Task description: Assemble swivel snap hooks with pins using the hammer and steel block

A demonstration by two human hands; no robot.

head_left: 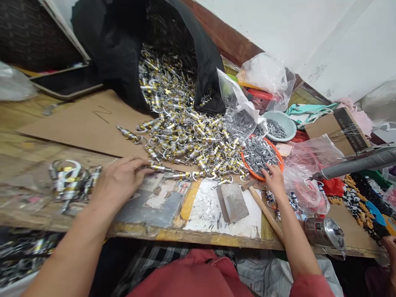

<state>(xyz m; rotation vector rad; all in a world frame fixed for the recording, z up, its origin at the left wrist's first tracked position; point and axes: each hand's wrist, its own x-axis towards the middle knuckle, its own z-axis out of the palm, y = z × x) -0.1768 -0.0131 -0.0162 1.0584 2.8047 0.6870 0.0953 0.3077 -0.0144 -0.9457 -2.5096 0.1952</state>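
My left hand lies at the front left of a heap of silver-and-yellow hooked metal fittings. Its thumb and fingers are closed on the end of one such fitting. At the near rim of an orange bowl, my right hand dips its fingertips among small metal clips. Those fingers are bent together, and whatever is between them is too small to make out. A metal block sits between my hands on white paper, beside loose small flat metal pieces.
The heap spills from a black bag. A wooden-handled hammer lies by my right forearm. Further right are a grey electric screwdriver, a metal mug and plastic bags. More fittings lie left. Another person's hand shows at the right edge.
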